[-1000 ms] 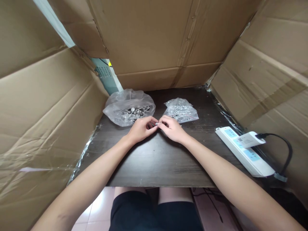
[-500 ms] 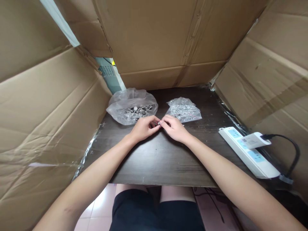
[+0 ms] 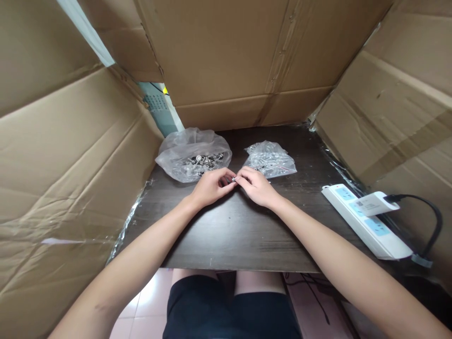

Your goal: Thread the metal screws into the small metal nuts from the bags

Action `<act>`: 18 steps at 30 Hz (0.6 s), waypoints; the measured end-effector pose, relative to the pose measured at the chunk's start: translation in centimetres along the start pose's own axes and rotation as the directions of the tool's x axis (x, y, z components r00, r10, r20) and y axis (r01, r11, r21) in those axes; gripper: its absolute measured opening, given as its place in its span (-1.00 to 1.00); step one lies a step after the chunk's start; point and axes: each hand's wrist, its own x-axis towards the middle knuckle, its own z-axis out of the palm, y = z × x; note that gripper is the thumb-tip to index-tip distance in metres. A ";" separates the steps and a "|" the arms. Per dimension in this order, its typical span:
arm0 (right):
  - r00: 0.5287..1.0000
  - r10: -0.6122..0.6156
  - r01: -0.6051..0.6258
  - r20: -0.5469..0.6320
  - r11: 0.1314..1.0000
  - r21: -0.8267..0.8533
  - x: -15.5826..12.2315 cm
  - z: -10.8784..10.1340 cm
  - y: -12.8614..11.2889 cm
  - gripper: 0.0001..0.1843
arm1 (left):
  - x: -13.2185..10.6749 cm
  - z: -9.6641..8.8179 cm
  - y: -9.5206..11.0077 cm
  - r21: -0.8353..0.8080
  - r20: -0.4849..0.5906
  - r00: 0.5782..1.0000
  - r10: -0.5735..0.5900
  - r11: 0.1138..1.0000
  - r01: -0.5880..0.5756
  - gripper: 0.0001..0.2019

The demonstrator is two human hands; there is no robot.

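My left hand (image 3: 213, 187) and my right hand (image 3: 256, 186) meet fingertip to fingertip above the dark tabletop. Pinched between them is a small shiny metal piece (image 3: 233, 179), mostly covered by the fingers; its exact kind is too small to make out. Just behind my left hand lies an open clear plastic bag (image 3: 173, 155) with a heap of metal screws (image 3: 206, 160) in it. A smaller clear zip bag (image 3: 275, 160) rests behind my right hand, and small shiny parts show through its plastic.
Cardboard walls (image 3: 240, 52) enclose the dark table (image 3: 226, 235) at the back and both sides. On the right lies a white power strip (image 3: 367, 226) with a white adapter (image 3: 376, 204) and a black cable (image 3: 438, 216). The table's front edge is above my lap.
Both hands keep their pinch on the small metal piece, with only slight finger movement. The view has shifted very slightly; the bags lie as before.
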 end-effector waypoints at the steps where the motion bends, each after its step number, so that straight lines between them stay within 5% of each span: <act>1: 1.000 0.002 -0.002 -0.004 1.000 0.001 0.0 0.0 0.0 -0.75 | 0.0 0.0 0.0 0.001 -0.002 1.000 0.000 1.000 0.000 -0.86; 18: 1.000 -0.005 0.006 0.020 1.000 -0.019 0.0 -0.1 -0.2 -0.65 | -0.1 -0.1 0.0 0.008 -0.005 1.000 0.015 1.000 -0.015 -0.90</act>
